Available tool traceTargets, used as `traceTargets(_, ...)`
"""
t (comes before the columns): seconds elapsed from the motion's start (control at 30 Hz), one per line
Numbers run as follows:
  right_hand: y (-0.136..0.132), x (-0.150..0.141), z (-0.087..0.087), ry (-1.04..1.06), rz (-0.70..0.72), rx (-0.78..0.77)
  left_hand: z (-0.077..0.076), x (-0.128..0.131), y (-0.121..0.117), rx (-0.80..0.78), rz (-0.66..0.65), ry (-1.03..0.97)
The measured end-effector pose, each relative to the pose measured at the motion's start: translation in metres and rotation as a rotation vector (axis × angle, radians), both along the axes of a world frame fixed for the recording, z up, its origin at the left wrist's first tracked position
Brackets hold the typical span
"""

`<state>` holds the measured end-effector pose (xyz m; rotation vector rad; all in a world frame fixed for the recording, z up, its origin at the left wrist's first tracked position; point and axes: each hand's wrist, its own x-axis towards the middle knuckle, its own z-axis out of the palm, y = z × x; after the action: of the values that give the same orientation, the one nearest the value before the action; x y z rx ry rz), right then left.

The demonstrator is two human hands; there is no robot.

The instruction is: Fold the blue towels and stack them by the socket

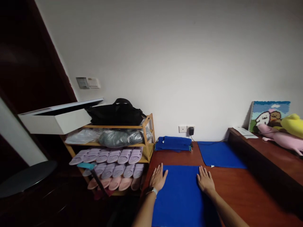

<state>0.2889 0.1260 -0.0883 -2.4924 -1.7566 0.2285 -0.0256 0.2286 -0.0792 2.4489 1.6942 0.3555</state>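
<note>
A blue cloth [181, 192] lies spread flat on the reddish-brown wooden table [239, 192]. At its far left corner rests my left hand [158, 179], palm down with fingers outstretched and a watch on the wrist. My right hand [205, 180] lies flat at the far right corner, fingers pointing away from me. Neither hand grips anything. Beyond them, folded blue cloths [174, 143] are stacked against the wall, and another flat blue cloth [221, 154] with a small white tag lies to the right.
Left of the table stands a wooden shoe rack [148, 151] with rows of slippers [115, 156], a black bag [115, 114] and a white box [59, 121]. A raised ledge on the right holds a pink plush toy [280, 138]. A black plug [191, 130] trails a cable.
</note>
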Motion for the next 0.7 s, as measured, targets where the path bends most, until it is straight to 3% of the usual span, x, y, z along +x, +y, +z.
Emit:
traceTargets(0.37, -0.067, -0.007, -0.001, 0.098, 0.023, 0.015, -0.011, 0.001, 0.014, -0.011, 0.000, 0.026)
traceTargets(0.57, -0.072, -0.009, 0.001, 0.132, 0.037, 0.101, 0.002, -0.001, 0.013, -0.004, -0.009, 0.086)
traceTargets(0.7, -0.071, -0.010, 0.002, 0.154, 0.038, 0.108, 0.016, 0.037, -0.016, 0.122, -0.062, 0.067)
